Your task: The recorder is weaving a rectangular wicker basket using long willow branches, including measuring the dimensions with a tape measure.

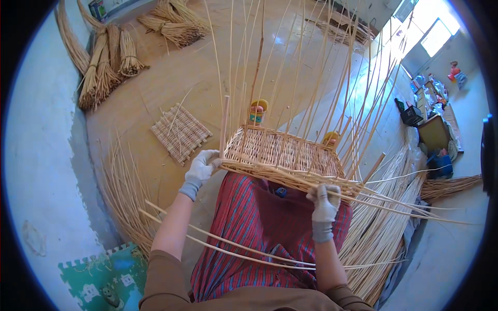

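A rectangular woven wicker basket (282,152) with long upright stakes sits over my lap, on striped red cloth (233,212). My left hand (203,170), in a white glove with a grey cuff, has its fingers closed on the basket's front left corner. My right hand (324,205), gloved the same way, grips pale canes along the front right edge; their long ends stick out to the right. More loose canes (233,249) cross beneath my forearms. Behind the basket are two small yellow containers (258,111), one at its left and one at its right.
A square woven mat (181,132) lies left of the basket. Cane bundles (119,57) stand back left; long loose canes (381,217) lie to my right. A green foam mat (93,280) is at lower left. A bench with clutter (436,119) lines the right wall beneath a window.
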A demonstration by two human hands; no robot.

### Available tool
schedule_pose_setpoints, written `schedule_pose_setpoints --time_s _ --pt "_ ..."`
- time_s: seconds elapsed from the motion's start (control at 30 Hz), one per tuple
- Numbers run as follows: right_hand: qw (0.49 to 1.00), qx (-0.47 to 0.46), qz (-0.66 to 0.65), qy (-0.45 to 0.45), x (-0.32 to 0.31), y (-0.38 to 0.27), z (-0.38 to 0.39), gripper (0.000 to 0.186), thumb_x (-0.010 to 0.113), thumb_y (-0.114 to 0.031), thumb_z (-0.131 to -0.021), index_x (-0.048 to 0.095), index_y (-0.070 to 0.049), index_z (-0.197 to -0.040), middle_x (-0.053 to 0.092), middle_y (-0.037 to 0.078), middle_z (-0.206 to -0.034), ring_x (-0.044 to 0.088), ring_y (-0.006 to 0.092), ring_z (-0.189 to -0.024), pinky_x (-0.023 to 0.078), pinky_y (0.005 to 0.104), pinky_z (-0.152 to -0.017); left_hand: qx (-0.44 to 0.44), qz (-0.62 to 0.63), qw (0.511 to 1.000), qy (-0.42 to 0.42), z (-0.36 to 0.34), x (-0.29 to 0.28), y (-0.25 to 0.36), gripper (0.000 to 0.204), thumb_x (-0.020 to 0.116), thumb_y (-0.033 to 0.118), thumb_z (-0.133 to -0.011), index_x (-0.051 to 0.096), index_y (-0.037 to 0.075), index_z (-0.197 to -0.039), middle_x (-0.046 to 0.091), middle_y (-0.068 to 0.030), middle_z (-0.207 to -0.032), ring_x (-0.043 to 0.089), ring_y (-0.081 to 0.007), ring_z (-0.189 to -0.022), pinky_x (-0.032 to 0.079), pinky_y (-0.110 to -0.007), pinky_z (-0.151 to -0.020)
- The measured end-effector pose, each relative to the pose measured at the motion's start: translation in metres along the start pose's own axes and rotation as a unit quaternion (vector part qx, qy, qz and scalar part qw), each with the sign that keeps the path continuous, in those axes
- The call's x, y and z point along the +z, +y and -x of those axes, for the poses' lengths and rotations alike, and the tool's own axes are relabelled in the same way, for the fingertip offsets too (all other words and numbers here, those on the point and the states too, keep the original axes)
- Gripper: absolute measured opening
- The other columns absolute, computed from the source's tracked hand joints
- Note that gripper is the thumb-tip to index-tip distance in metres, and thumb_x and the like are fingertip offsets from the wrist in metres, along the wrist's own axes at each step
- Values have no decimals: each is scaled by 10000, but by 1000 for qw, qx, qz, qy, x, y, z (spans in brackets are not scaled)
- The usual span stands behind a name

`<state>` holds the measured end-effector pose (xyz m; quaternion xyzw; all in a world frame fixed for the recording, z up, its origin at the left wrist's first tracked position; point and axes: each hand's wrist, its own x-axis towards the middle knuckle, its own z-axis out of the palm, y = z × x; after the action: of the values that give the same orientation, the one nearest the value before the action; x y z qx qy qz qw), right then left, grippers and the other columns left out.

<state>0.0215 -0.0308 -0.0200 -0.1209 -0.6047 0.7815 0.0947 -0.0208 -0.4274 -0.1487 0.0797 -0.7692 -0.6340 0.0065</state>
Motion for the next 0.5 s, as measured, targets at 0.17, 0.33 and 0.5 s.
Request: schedule_pose_setpoints --time_s 0.17,0.33,0.5 --pt "999 18 23 -30 7 11 10 136 675 -77 -1012 546 -43 -1039 704 117 -931 748 222 -809 650 334 -687 -8 -3 997 78 9 17 15 314 742 16 -934 706 -13 -1245 722 -86 -1122 683 -173 -1026 547 -305 -944" --pt "995 -2 67 -72 11 10 7 123 664 -28 -1006 545 -38 -1040 695 117 -970 748 229 -832 648 334 -711 -32 25 993 111 16 21 29 260 751 1 -919 741 -25 -1177 728 -73 -1062 685 -159 -1001 547 -290 -918" --pt "993 25 101 -49 5 20 -17 123 672 -64 -1006 565 -40 -1062 698 104 -962 747 222 -839 632 346 -729 -30 -69 993 87 17 15 62 301 733 -10 -926 725 5 -1226 724 -76 -1042 683 -163 -925 553 -286 -854"
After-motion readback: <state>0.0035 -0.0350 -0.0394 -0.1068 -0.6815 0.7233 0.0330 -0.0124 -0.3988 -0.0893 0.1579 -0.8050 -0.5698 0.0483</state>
